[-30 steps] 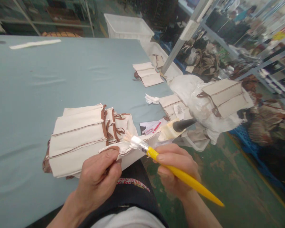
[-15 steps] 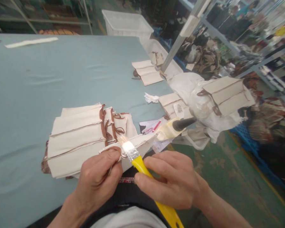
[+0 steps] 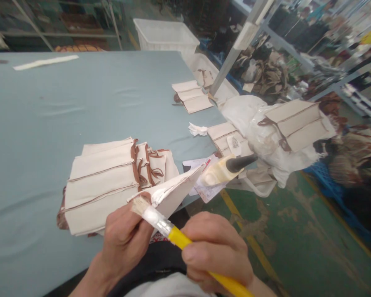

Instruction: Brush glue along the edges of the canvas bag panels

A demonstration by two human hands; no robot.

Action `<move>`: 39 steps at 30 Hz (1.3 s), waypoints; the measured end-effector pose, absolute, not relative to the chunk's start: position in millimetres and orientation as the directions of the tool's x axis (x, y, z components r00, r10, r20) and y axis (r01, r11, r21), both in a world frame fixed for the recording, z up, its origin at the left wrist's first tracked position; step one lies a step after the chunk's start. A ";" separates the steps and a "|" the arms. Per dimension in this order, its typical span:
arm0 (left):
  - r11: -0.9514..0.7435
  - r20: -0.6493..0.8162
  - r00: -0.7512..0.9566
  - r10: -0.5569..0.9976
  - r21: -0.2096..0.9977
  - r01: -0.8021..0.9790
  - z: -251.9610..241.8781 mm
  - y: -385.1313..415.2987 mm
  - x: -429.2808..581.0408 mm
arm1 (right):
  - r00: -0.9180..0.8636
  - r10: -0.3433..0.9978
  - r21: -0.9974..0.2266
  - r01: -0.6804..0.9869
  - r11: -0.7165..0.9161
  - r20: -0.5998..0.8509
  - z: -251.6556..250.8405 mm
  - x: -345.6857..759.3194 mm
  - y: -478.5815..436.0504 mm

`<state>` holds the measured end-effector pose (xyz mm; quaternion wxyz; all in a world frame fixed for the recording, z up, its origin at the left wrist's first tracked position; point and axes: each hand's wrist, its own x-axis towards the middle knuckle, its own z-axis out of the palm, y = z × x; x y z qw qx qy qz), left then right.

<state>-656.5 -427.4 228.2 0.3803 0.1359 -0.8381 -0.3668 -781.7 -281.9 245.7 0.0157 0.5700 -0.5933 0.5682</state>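
Brush (image 3: 177, 237) is the first thing I pick out on my feed: its yellow handle is gripped in the right hand (image 3: 218, 251), and its pale bristles point left, over the brown-edged end of a cream panel (image 3: 176, 192). I can't tell whether the bristles press on the panel or only sit in front of it. I have the left hand (image 3: 126, 235) pinching that same end between thumb and fingers, just beside the bristles, while the panel slants away to the right at the near edge of the table (image 3: 95, 103). The two hands are apart, each closed on its own thing.

Left of the panel I see a stack of cream pieces (image 3: 102, 173) with brown edging, spread in overlapping layers. Right of it are papers (image 3: 208, 192) and a pale object with a dark tapered end (image 3: 221, 170). Farther right, another cream piece (image 3: 299, 123) rests on a crumpled plastic bag (image 3: 250, 113). A white strip (image 3: 46, 62) lies far left on the table.
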 end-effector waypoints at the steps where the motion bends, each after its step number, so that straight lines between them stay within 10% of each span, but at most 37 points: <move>1: 0.705 0.562 -0.662 -0.496 0.706 0.070 225.4 -428.2 -656.1 | -0.437 -0.609 -0.708 -0.631 -0.317 0.662 241.7 -775.0 -284.1; 11: 0.800 0.627 -0.722 -0.290 0.573 0.176 215.2 -428.5 -655.7 | -0.859 -0.354 -0.926 -0.317 -0.203 0.371 242.3 -788.1 -277.2; 26: 0.864 0.621 -0.770 -0.149 0.460 0.205 203.8 -431.8 -648.6 | -0.819 -0.550 -0.985 -0.107 -0.135 0.164 240.9 -781.5 -261.3; 32: 0.841 0.604 -0.781 -0.159 0.497 0.213 198.1 -425.1 -647.7 | -0.843 -0.413 -0.925 -0.381 0.008 0.344 247.6 -807.5 -265.6; 39: 0.858 0.598 -0.794 -0.107 0.460 0.230 200.2 -422.9 -650.1 | -0.758 -0.570 -0.893 -0.442 0.090 0.317 249.3 -784.5 -250.0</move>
